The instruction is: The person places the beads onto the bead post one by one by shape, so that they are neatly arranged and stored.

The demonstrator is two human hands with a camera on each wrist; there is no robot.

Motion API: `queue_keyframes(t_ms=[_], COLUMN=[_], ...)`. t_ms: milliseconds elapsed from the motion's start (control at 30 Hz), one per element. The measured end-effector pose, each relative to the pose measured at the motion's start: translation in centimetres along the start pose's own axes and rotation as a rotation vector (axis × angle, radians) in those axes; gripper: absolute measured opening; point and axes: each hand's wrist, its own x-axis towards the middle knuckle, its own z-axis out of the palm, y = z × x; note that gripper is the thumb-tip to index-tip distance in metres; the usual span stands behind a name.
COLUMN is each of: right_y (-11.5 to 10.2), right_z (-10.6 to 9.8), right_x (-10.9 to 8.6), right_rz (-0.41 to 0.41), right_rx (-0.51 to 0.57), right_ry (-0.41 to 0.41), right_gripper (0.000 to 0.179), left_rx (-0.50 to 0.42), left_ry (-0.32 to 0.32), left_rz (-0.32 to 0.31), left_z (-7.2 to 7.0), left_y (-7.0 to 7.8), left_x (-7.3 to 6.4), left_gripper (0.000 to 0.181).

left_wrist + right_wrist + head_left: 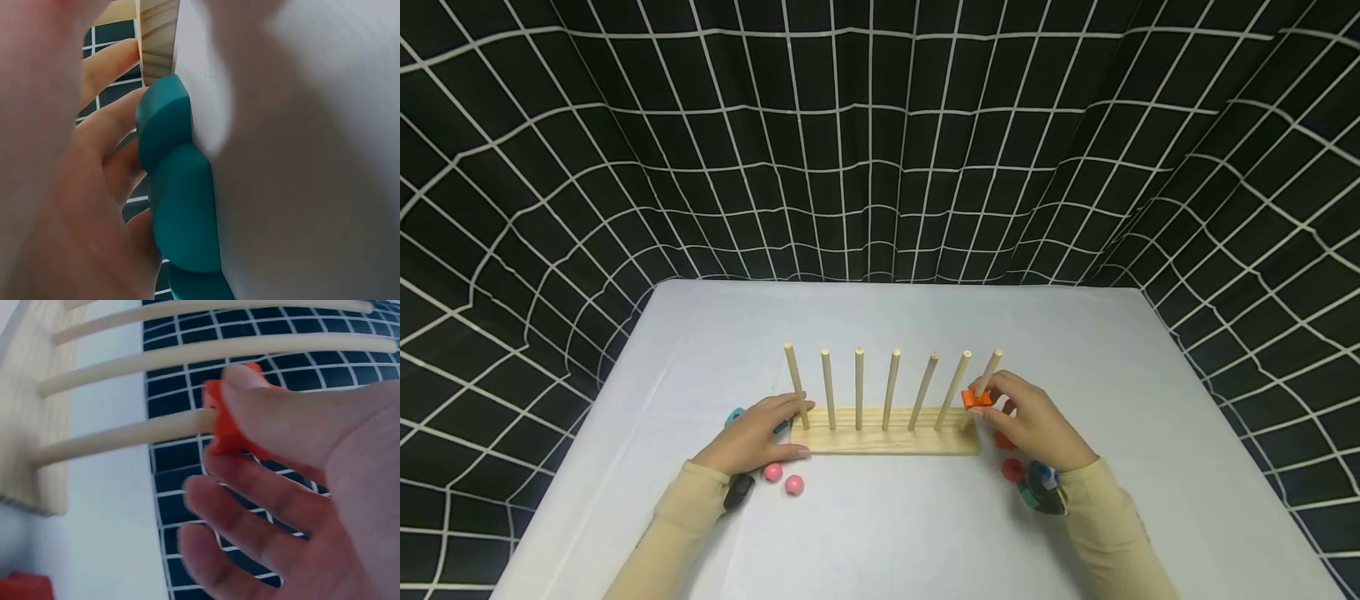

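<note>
A pale wooden peg board (883, 444) with several upright pegs lies on the white table. My left hand (752, 433) holds its left end, fingers at the back edge and thumb at the front. Beside that hand are teal blocks with rounded sides (184, 209), partly hidden under it in the head view. With thumb and fingertips, my right hand (1037, 425) pinches an orange block (976, 398). The rightmost peg (125, 439) passes into this block, which sits partway up the peg, above the base.
Two pink balls (793, 484) lie near the left wrist. Under and beside the right hand are red pieces (1012, 470), a green piece (1028, 497) and a blue piece (1043, 475), partly covered. A dark curtain with white grid lines (887, 142) surrounds the table.
</note>
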Motion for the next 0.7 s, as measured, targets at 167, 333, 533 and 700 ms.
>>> queue_keyframes(t_ms=[167, 333, 533, 700], right_y=[1.2, 1.8, 2.2, 2.4], right_z=[1.4, 2.2, 2.8, 3.2], right_x=[-0.4, -0.4, -0.6, -1.0], right_rz=[0.013, 0.043, 0.084, 0.091], right_rx=[-0.039, -0.049, -0.069, -0.1], right_ry=[-0.07, -0.134, -0.177, -0.16], right_gripper=[0.024, 0.022, 0.02, 0.02], left_rx=[0.009, 0.012, -0.018, -0.032], left_ry=[0.011, 0.01, -0.037, -0.098], left_rz=[0.026, 0.057, 0.058, 0.083], left_z=[0.2, -0.2, -0.8, -0.8], left_y=[-0.1, 0.0, 0.2, -0.2], left_x=[0.2, 0.8, 1.7, 2.1], left_gripper=[0.071, 0.065, 0.068, 0.074])
